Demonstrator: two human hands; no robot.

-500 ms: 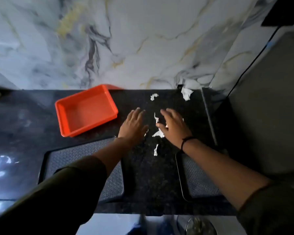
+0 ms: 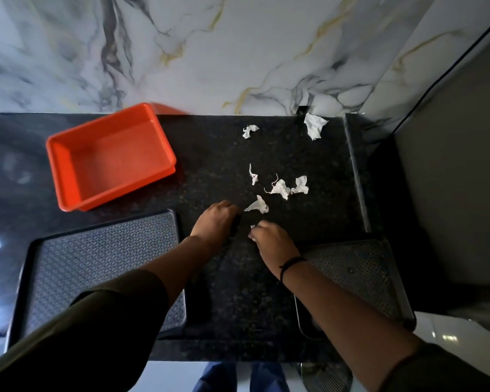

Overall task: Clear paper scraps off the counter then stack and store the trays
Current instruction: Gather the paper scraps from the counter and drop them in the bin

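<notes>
Several white paper scraps lie on the black counter (image 2: 224, 292): a cluster (image 2: 280, 189) mid-counter, one scrap (image 2: 257, 205) just ahead of my hands, a small one (image 2: 249, 131) and a larger one (image 2: 314, 125) near the wall. My left hand (image 2: 217, 223) rests curled on the counter; what it holds is hidden. My right hand (image 2: 269, 240) is closed on a small paper scrap (image 2: 253, 227) that peeks out at the fingertips. An orange tray (image 2: 111, 157) sits at the back left. Under my forearms lie two dark textured trays, one left (image 2: 96, 264) and one right (image 2: 359, 275).
A marble wall (image 2: 210, 52) backs the counter. A grey appliance (image 2: 450, 179) with a black cable stands at the right, past the counter's raised right edge. The counter's front edge runs below my elbows, with floor beneath.
Both hands have drawn back toward me and curled from flat, spread fingers. My right hand has closed on a small scrap. The scraps they covered now lie exposed.
</notes>
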